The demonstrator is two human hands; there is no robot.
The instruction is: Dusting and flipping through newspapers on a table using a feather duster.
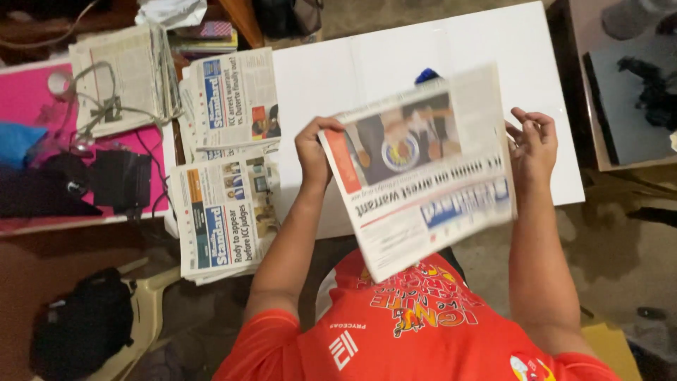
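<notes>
Table, big and white, sits under everything. Newspaper floats above the table. Left hand pinches its left edge tight. Right hand, beside its right edge, has loosely curled fingers, holding nothing.

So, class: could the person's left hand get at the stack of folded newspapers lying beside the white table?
Probably yes. The left hand grips the folded newspaper held over the white table; the stack of newspapers lies close to its left, nothing between, though the hand must first let go.

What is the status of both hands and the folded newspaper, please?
Left hand gripping folded printed newspaper. Right hand open at its edge. White rectangular table below.
</notes>
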